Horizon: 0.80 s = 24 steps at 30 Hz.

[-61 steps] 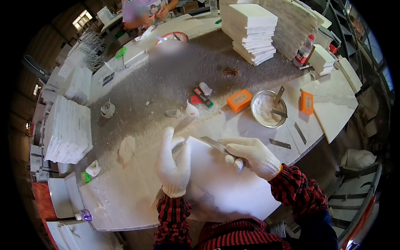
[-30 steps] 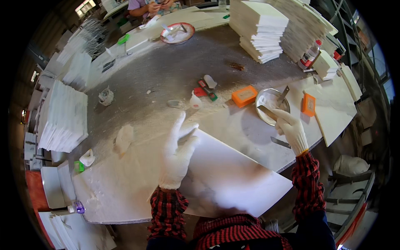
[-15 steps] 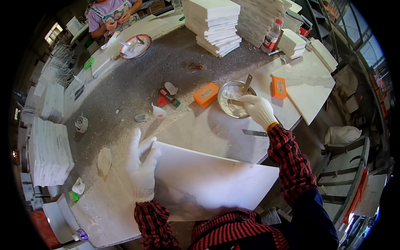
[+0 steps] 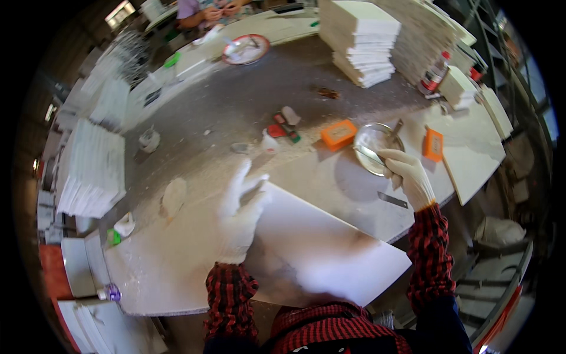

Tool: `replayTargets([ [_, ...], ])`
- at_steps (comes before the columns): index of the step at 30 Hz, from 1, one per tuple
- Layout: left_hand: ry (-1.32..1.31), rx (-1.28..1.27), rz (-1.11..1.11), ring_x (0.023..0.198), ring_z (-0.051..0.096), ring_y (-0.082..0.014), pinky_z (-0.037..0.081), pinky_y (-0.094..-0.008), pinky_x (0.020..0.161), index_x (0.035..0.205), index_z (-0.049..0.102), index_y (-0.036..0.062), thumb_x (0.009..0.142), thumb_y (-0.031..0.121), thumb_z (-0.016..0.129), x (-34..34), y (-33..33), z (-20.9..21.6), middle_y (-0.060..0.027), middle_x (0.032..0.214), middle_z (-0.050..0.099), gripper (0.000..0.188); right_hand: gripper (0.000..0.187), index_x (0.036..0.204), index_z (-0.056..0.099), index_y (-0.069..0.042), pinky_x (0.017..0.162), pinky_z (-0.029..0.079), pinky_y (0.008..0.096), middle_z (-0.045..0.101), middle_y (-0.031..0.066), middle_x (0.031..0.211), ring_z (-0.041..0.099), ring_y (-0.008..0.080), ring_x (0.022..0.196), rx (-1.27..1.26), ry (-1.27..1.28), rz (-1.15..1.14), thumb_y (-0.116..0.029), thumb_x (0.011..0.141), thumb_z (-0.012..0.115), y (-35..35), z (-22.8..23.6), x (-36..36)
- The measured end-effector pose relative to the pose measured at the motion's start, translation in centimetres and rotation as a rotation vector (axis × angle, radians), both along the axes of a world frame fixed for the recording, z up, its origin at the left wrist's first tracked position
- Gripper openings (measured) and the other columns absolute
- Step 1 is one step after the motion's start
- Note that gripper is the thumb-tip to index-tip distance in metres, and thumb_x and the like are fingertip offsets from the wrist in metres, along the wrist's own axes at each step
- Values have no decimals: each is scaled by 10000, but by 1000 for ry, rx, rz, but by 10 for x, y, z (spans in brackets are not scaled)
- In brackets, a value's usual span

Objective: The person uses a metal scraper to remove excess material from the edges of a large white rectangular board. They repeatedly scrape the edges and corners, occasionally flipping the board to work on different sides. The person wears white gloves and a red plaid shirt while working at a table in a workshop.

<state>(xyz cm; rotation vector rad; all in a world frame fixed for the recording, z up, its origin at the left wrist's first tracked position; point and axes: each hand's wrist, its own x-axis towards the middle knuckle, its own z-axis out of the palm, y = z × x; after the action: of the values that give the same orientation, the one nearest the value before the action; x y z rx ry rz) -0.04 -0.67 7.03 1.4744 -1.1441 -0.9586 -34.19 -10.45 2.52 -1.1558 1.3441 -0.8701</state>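
At the front of the worktable (image 4: 159, 253), a white panel (image 4: 330, 253) lay before the person's body, its far edge slanting from the upper left down to the lower right. The left hand (image 4: 239, 215), in a white knitted glove, stood at the panel's upper-left corner, its fingers spread apart and pointing away from the body; whether they pressed on the edge could not be told. The right hand (image 4: 410, 174), gloved likewise, was well apart from that corner, above the panel's right-hand end. Its fingers were clamped on a scraper blade (image 4: 369, 156), whose long axis ran from the fingertips up and to the left, across a round metal bowl (image 4: 402, 154) of white paste (image 4: 370, 140).

The principal relation was this: bowl and blade lay to the upper left of the right hand, the nearer of the two, while the panel lay below and to the left of it, closest to the left hand. Whether the blade touched the paste could not be made out.

A second blade (image 4: 396, 128) leaned in the bowl, and a third blade (image 4: 392, 200) lay flat between bowl and panel. One orange box (image 4: 339, 135) stood just left of the bowl, another orange box (image 4: 434, 145) to its right.
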Motion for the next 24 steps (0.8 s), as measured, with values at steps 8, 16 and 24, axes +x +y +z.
replayTargets([
  [8,158,43,-87,1254,598,-166,490,-287,1011,1548,390,11,943,-8,655,13,2,-3,-154,1409,606,661,350,1200,726,-3,562,392,199,628,-8,752,492,37,607,-3,-11,290,-128,932,538,15,82,87],
  [16,158,-59,-135,1342,542,-218,412,-339,1127,1528,430,9,915,-19,661,18,-3,-24,-147,1514,518,656,313,1185,733,-2,515,366,206,615,-13,725,462,32,567,-35,57,374,-83,948,547,20,91,126],
  [24,232,-12,-149,1420,459,-224,339,-353,1182,1522,454,28,892,-5,672,22,-1,-22,-139,1529,509,667,329,1182,724,12,537,427,220,621,-2,702,509,51,578,-111,163,379,-99,929,545,26,97,135],
])
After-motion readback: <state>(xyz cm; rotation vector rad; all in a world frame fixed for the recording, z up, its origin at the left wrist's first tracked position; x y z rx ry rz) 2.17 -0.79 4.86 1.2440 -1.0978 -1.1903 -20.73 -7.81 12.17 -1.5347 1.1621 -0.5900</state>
